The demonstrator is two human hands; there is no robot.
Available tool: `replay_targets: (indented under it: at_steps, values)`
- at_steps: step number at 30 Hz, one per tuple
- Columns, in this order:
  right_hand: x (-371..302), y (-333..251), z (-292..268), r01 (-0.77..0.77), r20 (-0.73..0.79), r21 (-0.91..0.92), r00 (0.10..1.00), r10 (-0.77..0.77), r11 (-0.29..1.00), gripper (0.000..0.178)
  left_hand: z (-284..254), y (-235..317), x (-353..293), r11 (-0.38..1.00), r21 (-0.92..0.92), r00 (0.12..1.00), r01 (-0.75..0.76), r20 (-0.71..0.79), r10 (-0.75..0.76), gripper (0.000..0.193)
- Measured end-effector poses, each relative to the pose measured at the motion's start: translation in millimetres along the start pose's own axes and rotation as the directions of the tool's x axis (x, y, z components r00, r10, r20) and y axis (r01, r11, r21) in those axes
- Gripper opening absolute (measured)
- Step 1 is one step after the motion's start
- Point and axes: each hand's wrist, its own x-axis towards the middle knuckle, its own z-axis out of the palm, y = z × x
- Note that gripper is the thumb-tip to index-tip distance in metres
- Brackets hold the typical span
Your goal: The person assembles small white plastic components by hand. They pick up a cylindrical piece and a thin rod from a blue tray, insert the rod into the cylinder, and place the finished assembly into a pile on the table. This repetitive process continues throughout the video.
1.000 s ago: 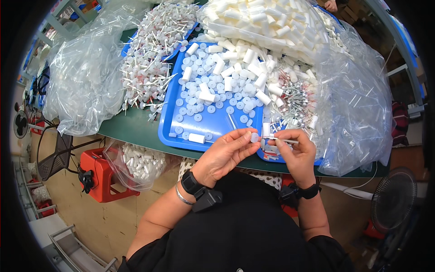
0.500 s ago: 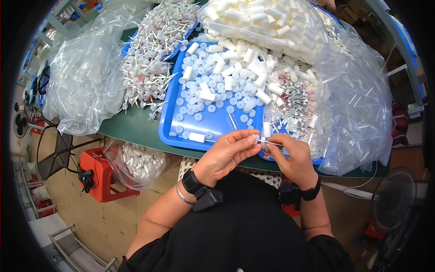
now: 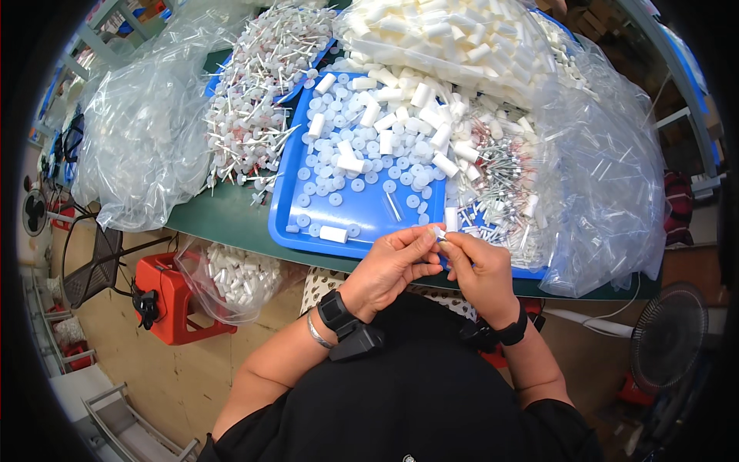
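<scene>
Left grip (image 3: 392, 260), right grip (image 3: 485, 271) — white piece (image 3: 439, 232) half-hidden

small whitish piece (image 3: 438, 231), mostly hidden, pose unclear, pinched between both hands (image 3: 396, 263)

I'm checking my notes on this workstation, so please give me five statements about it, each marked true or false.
1. The left hand has a small pale piece at its fingertips. True.
2. The pale discs lie in a red tray. False: the pale discs lie in a blue tray.
3. White cylinders lie among the discs. True.
4. Both wrists are bare. False: each wears a dark band.
5. The person's sleeves are white. False: the sleeves are black.
</scene>
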Motion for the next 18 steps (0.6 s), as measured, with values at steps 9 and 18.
replay_targets:
  at_steps: [9,18]
  values:
    - [26,44,-46,0.163,0.02,-0.512,0.984,-0.178,0.843,0.012,0,22,-1,0.988,0.06,0.978,-0.143,-0.144,0.15,0.036]
    - [39,61,-24,0.227,0.153,-0.753,0.973,-0.171,0.618,0.005,0,20,-2,0.991,0.036,0.977,-0.13,-0.164,0.134,0.04]
